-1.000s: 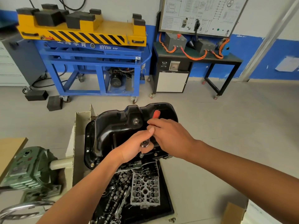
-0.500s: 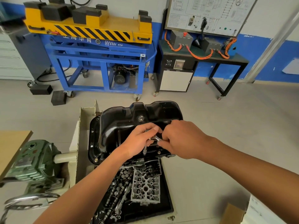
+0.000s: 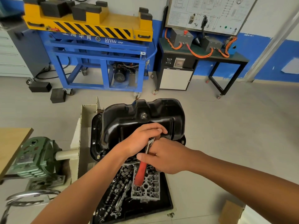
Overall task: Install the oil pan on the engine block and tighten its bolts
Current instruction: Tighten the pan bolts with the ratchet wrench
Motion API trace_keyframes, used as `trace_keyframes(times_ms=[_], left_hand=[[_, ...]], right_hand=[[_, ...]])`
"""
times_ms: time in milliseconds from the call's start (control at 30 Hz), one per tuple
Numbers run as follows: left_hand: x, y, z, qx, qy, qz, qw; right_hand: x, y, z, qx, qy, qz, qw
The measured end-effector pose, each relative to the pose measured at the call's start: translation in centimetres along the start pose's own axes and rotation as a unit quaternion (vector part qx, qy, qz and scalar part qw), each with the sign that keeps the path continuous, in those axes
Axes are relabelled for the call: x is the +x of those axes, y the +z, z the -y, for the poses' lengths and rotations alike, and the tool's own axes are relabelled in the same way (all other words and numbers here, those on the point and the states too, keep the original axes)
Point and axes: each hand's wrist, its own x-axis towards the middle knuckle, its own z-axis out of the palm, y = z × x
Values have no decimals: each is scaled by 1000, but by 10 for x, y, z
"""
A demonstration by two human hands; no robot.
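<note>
Centrally, the black oil pan (image 3: 123,125) sits sump-up just beside a cream-coloured bracket (image 3: 84,126), with its flange and bolt holes showing along the left edge; whatever it rests on is mostly hidden beneath it. Both hands meet at the pan's near edge. The left hand (image 3: 140,141) is cupped over the metal head of a ratchet (image 3: 140,172), its fingers curled down around it. The right hand (image 3: 166,157) grips the same tool lower down, thumb and fingers wrapped round the shaft where the red handle begins, and the handle points toward the person. Directly below, a black tray (image 3: 165,199) holds a grey cylinder head (image 3: 145,189) and loose engine parts. A green gearbox (image 3: 35,159) stands to the left, and a blue cart (image 3: 100,57) with a yellow top is against the far wall.
</note>
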Motion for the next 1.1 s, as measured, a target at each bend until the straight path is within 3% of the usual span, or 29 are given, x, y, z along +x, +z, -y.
trace_keyframes(times_ms=[300, 533, 633, 767, 900, 1100], left_hand=[[5, 0, 2, -15, 6, -16, 1000], [8, 2, 7, -25, -11, 28, 999], [8, 3, 9, -19, -17, 18, 1000], [7, 3, 13, -42, 6, 23, 999], [4, 2, 10, -32, 19, 66, 997], [4, 1, 8, -20, 25, 56, 998]], right_hand=[[-3, -26, -14, 56, 34, 30, 997], [-7, -51, -29, 28, 91, 55, 994], [-7, -60, -32, -91, 107, -8, 990], [-1, -61, -33, -252, 82, -150, 952], [8, -56, -36, -225, 32, -168, 959], [6, -52, -45, -216, 4, -176, 960]])
